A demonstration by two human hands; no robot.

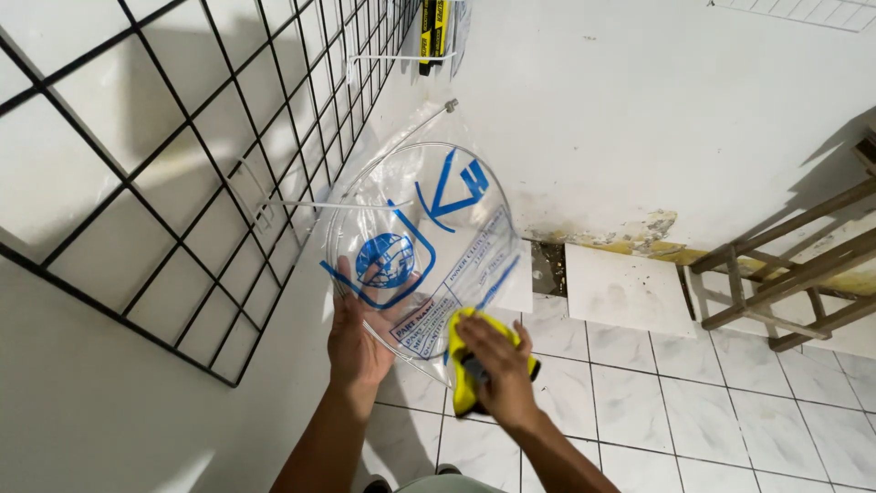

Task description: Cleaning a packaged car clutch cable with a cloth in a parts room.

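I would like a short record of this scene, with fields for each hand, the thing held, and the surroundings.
left hand: holds the clear plastic bag from below
right hand: presses a yellow cloth on the bag
bag: blue print, coiled cable inside
left side: black wire grid panel on white wall
floor: white tiles
right side: wooden frame leaning against the wall

One head-worn view looks down, close, toward wall and floor.

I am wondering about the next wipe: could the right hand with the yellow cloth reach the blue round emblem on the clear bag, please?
Probably yes: the right hand presses the yellow cloth on the clear bag, with nothing covering the blue emblem.
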